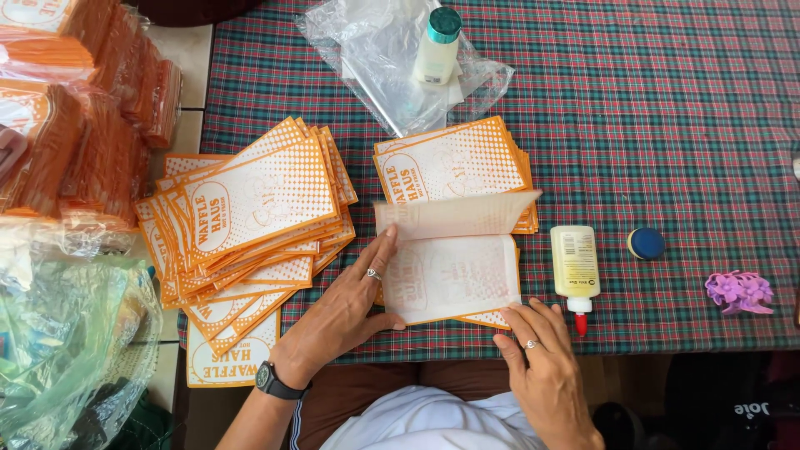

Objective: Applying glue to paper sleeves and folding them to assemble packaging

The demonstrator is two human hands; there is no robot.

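So the whole thing sits on a table covered with a green, red and white plaid tablecloth, with pale floor tiles peeking out past its edge at the upper left of the frame. Far left is crowded with plastic-wrapped bundles of orange paper bags, and a crumpled greenish plastic bag fills the lower left.

Center of the frame is where the action is: a flat white paper bag with orange dotted print lies face down near the table's front edge, its upper flap folded up so it stands loose across the middle. The left hand, ring on one finger and a black watch on the wrist, is spread flat with fingers pressing the bag's left edge. The right hand, also ringed, rests open at the bag's lower right corner, fingertips just touching it, not pinching anything.

Right behind it is a neat stack of the same orange-and-white bags, and a messy fanned pile of them sits left of center. A pale yellow glue bottle with a red tip lies just right of the bag, its blue round cap nearby, and a purple flower-shaped hair clip further right. Top center, a small white bottle with a teal cap rests on a clear plastic bag.
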